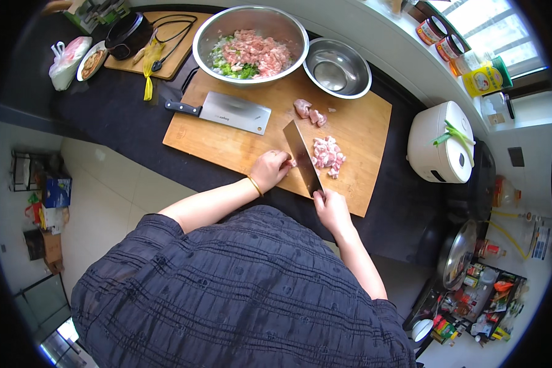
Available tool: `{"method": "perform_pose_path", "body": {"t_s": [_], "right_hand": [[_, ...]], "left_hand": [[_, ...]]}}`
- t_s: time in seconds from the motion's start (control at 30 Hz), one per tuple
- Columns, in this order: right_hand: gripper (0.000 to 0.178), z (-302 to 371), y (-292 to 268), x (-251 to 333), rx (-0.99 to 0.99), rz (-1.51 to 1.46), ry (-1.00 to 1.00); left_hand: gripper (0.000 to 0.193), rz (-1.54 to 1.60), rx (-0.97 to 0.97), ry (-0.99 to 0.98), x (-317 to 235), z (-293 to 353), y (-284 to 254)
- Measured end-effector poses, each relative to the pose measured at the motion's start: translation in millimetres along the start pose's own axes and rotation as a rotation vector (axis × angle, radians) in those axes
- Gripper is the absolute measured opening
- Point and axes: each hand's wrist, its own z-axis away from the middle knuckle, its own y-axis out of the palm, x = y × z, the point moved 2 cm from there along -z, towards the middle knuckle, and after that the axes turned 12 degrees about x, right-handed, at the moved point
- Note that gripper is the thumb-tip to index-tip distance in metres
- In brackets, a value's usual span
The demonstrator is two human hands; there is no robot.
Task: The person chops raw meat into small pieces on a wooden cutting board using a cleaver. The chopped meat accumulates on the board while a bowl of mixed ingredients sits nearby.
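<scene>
Right hand (332,210) closed around the handle of a cleaver (303,156) above the cutting board (363,132); left hand (270,170) curled at a small meat piece (293,163) at the blade's 9 o'clock, pinch uncertain. Diced meat (329,154) lies at 3 o'clock, larger chunks (302,108) at 12, second cleaver (236,113) at 10. Raw meat presumably soft, light, slippery, best steadied from the side away from the blade.

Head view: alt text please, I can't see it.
The right hand holds a cleaver over a wooden cutting board, beside diced raw meat; the left hand touches a small meat piece just left of the cleaver. Farther back are a second cleaver and a metal mixing bowl of minced meat and chopped greens.
</scene>
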Motion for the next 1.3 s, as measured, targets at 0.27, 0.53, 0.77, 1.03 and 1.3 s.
{"method": "perform_pose_path", "body": {"t_s": [0.27,0.53,0.77,1.03,1.3], "right_hand": [[0.026,-3.3,6.9,-19.6,-0.057,-0.008,0.082],[0.025,16.0,-31.9,-76.8,-0.315,-0.237,0.278],[0.024,10.0,0.1,-95.5,-0.29,-0.121,0.135],[0.022,37.1,-28.7,-68.5,-0.34,-0.361,0.222],[0.027,46.6,-6.4,-89.4,-0.308,-0.402,0.226]], "left_hand": [[0.01,-0.039,-0.015,-0.027,-6.0,-11.4,9.6],[0.021,0.119,0.209,-0.056,-11.8,-54.7,12.5],[0.015,-0.152,0.553,-0.054,-2.3,-23.6,-2.6],[0.011,0.078,0.212,-0.061,-5.2,-83.7,10.7],[0.028,-0.338,0.083,-0.036,30.7,-151.2,-15.2]]}}
